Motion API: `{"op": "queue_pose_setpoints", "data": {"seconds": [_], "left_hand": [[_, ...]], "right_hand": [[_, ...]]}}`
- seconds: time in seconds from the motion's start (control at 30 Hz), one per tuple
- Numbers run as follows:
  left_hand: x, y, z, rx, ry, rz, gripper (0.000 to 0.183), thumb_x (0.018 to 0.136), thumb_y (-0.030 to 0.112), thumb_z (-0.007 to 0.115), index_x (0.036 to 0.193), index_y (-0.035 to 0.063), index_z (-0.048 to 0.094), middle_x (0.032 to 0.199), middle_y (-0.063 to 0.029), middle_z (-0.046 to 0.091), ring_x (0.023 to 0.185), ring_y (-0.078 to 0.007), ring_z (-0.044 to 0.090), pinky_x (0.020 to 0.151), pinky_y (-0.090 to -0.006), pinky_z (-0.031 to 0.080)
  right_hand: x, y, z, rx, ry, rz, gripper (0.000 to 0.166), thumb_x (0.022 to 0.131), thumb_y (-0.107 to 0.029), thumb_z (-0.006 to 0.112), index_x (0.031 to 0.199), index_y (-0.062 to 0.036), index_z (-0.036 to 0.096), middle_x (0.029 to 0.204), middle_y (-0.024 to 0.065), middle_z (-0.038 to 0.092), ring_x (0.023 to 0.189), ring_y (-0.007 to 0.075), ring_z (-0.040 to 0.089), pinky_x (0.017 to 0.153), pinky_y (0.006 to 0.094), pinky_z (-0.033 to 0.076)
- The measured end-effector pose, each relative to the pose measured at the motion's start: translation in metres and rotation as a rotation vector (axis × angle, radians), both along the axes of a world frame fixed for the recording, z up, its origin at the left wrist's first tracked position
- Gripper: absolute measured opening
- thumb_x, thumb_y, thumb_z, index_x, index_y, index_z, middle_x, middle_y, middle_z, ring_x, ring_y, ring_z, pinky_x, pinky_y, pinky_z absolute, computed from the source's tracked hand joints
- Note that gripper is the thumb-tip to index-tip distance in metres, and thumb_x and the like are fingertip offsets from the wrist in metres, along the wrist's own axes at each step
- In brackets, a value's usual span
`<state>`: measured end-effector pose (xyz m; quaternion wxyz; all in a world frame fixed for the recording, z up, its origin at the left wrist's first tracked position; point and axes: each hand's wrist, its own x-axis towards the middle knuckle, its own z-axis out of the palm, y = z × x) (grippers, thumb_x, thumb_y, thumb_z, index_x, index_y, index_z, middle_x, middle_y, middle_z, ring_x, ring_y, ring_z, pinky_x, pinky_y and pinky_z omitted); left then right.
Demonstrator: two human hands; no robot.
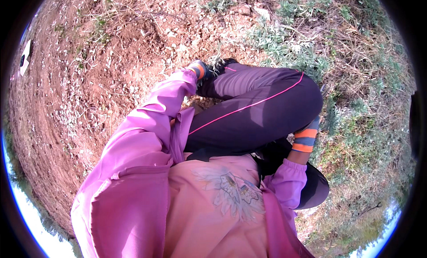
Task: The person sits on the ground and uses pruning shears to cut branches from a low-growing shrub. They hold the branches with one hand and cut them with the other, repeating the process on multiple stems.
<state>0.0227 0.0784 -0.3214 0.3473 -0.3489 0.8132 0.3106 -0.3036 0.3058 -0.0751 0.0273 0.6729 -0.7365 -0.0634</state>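
Note:
My left hand (204, 70), in a knitted glove with an orange and grey striped cuff, is beyond my bent leg, near my dark shoe. A leafy grey-green sprig (217, 60) stands right by its fingers; whether they hold it cannot be told. On the other side, my right hand (313, 124) wears a glove with the same stripes and is low beside my bent knee. The leg in black trousers (247, 114) with a pink seam hides its fingers and anything in them. A small, thin grey thing (322, 88) shows at the knee's edge, too little to identify.
Reddish bare soil (100, 74) with dry leaf litter spreads to the left. Grey-green weeds (287, 46) and dry grass (377, 88) cover the ground ahead and to the right. Pale stones (262, 13) lie at the top. A white and dark object (25, 58) is at the far left rim.

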Motion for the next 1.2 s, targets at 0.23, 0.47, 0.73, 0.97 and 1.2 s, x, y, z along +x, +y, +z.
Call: {"op": "queue_pose_setpoints", "data": {"seconds": [0.23, 0.47, 0.73, 0.97, 1.2], "left_hand": [[-0.008, 0.005, 0.009, -0.13, 0.046, -0.429, 0.035, 0.076, 0.026, 0.055, 0.11, 0.0157, 0.057, 0.101, -0.0079, 0.061, 0.091, -0.0241, 0.06, 0.074, -0.0331, 0.05], [0.0, 0.0, 0.001, -0.071, 0.089, -0.284, 0.043, 0.077, 0.043, 0.051, 0.108, 0.0143, 0.058, 0.101, -0.0085, 0.061, 0.09, -0.0243, 0.06, 0.076, -0.0314, 0.047], [0.016, -0.003, 0.034, 0.19, 0.168, 0.594, 0.038, 0.073, 0.043, 0.06, 0.096, 0.0129, 0.064, 0.089, -0.0082, 0.064, 0.077, -0.0246, 0.061, 0.07, -0.0302, 0.047], [0.03, -0.004, 0.012, 0.268, 0.323, 0.979, 0.035, 0.065, 0.026, 0.074, 0.087, 0.0002, 0.063, 0.073, -0.0065, 0.062, 0.06, -0.0163, 0.052, 0.057, -0.0338, 0.044], [0.047, -0.011, 0.039, 0.203, 0.197, 0.876, 0.047, 0.072, 0.043, 0.065, 0.097, 0.003, 0.062, 0.083, -0.0116, 0.063, 0.068, -0.0203, 0.057, 0.065, -0.0357, 0.046]], "right_hand": [[0.002, -0.001, -0.007, -0.125, -0.252, -0.107, 0.033, 0.08, -0.019, 0.052, 0.109, -0.0015, 0.052, 0.105, 0.014, 0.057, 0.096, 0.0266, 0.056, 0.078, 0.0314, 0.045], [0.01, -0.007, -0.002, -0.13, -0.32, -0.08, 0.038, 0.081, -0.02, 0.051, 0.114, -0.0022, 0.048, 0.112, 0.0138, 0.054, 0.103, 0.0265, 0.052, 0.086, 0.0324, 0.04], [-0.006, 0.0, -0.021, -0.029, -0.256, -0.065, 0.044, 0.086, -0.023, 0.044, 0.125, -0.0024, 0.037, 0.126, 0.0124, 0.042, 0.116, 0.0239, 0.041, 0.097, 0.0316, 0.031], [-0.006, 0.001, -0.025, -0.083, -0.373, -0.097, 0.044, 0.087, -0.023, 0.043, 0.125, -0.0023, 0.037, 0.127, 0.0125, 0.042, 0.116, 0.024, 0.041, 0.097, 0.0317, 0.032], [0.005, -0.006, -0.014, -0.068, -0.366, -0.085, 0.044, 0.086, -0.024, 0.045, 0.124, -0.0025, 0.038, 0.125, 0.0127, 0.044, 0.115, 0.0245, 0.042, 0.096, 0.0324, 0.032]]}}
